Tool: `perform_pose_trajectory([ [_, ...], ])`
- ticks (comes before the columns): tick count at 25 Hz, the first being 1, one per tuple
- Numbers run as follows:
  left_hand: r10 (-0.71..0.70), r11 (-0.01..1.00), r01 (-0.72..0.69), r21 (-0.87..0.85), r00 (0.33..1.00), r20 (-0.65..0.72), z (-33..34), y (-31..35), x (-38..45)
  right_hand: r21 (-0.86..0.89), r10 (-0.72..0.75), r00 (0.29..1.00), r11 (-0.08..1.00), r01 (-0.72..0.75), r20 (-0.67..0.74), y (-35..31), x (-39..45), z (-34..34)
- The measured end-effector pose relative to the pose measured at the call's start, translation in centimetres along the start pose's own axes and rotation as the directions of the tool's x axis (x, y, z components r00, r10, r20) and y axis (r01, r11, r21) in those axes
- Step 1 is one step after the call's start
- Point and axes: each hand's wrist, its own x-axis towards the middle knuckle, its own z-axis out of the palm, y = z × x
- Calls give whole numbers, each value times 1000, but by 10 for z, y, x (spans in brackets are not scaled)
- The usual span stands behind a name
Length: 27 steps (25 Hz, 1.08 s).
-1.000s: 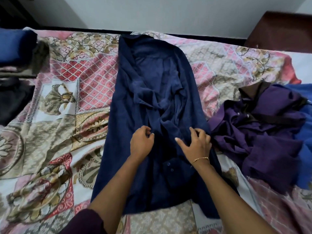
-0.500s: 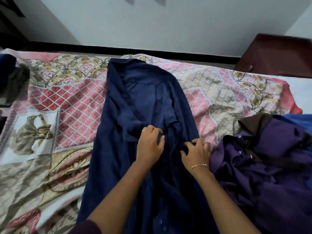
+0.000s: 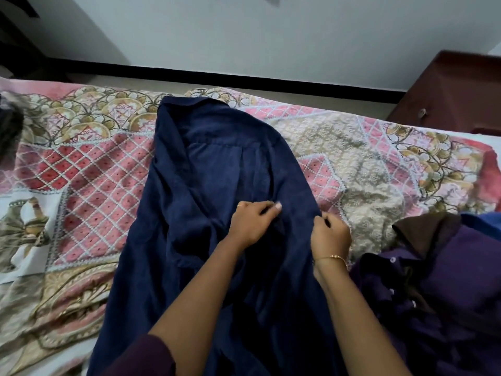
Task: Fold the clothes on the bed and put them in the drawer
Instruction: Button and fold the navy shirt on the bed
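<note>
A navy blue shirt (image 3: 217,169) lies lengthwise down the middle of the bed, collar at the far end, its front creased. My left hand (image 3: 250,223) rests on the shirt's middle with fingers curled into the cloth near the front edge. My right hand (image 3: 329,234) pinches the shirt's right edge beside it; a thin gold bracelet circles that wrist. Both forearms reach in from the bottom of the view.
The bed carries a patterned pink and beige bedsheet (image 3: 89,185). A crumpled purple shirt (image 3: 433,299) with a brown collar lies at the right, blue cloth behind it. A dark brown wooden cabinet (image 3: 455,90) stands at the far right. Dark clothes (image 3: 9,126) sit at the left edge.
Both hands have moved up the navy shirt toward the collar. My right hand has shifted to the shirt's right edge and closed on it. The view has tilted upward.
</note>
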Motion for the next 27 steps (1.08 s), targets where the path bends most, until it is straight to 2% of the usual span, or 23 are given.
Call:
perform_pose_trajectory([
  [1,-81,941,78,-330,997,4,-12,8,-3,126,-39,999,991,35,33,-13,-10,5],
  [2,-108,814,129,-567,992,70,-23,12,-9,210,-112,988,974,87,107,-27,-24,16],
  [3,-75,608,133,-783,991,111,-31,13,-13,247,-204,951,958,144,235,-42,-42,27],
  [4,-86,397,30,-917,996,-4,-40,8,-20,266,-290,867,945,191,405,-56,-62,39],
  [5,-114,106,-112,-988,986,-124,-47,-2,-23,276,-332,743,939,204,582,-68,-82,49],
  [6,-190,-160,-135,-978,976,-104,-63,-10,-26,260,-331,596,944,206,731,-73,-99,61],
  [7,-164,-292,-224,-930,970,-182,-77,-22,-30,221,-302,489,951,218,818,-72,-111,71],
  [8,-198,46,-217,-975,955,-222,-87,-32,-31,180,-284,475,951,252,833,-66,-116,79],
  [9,-242,437,-200,-877,913,-329,-94,-44,-25,155,-293,528,944,290,797,-60,-115,84],
  [10,-254,684,-61,-727,915,-315,-104,-64,-21,163,-320,613,940,299,722,-56,-111,85],
  [11,-274,776,-18,-630,890,-364,-108,-82,-17,188,-338,707,940,285,620,-53,-100,81],
  [12,-247,857,-62,-511,821,-514,-109,-90,-22,204,-337,804,941,270,490,-49,-82,74],
  [13,-156,925,-111,-364,762,-628,-108,-92,-30,176,-314,894,947,270,320,-44,-60,62],
  [14,-79,976,-81,-203,736,-672,-103,-95,-37,112,-272,954,959,259,127,-38,-32,46],
  [16,20,999,16,48,741,-671,-89,-99,-52,-75,-111,976,992,98,-188,-23,15,7],
  [18,100,982,28,184,758,-644,-83,-98,-57,-291,15,933,948,-128,-360,-17,25,-13],
  [19,149,964,21,265,780,-607,-80,-96,-57,-362,-28,928,925,-116,-371,-16,17,-9],
  [20,204,935,7,355,808,-553,-75,-90,-59,-378,-136,940,926,8,-314,-18,7,0],
  [21,211,914,5,406,849,-485,-70,-85,-58,-336,-269,941,922,191,-203,-20,-5,14],
  [22,187,902,16,431,886,-424,-66,-81,-57,-257,-385,921,898,358,-59,-21,-19,29],
  [23,136,901,40,431,919,-369,-64,-77,-56,-176,-437,894,876,448,103,-20,-32,46],
  [25,52,894,86,439,955,-292,-65,-72,-54,-100,-396,825,877,470,404,-15,-54,75],
  [27,-10,824,93,559,989,-149,-66,-70,-51,-206,-274,765,861,465,582,-4,-69,98],
])
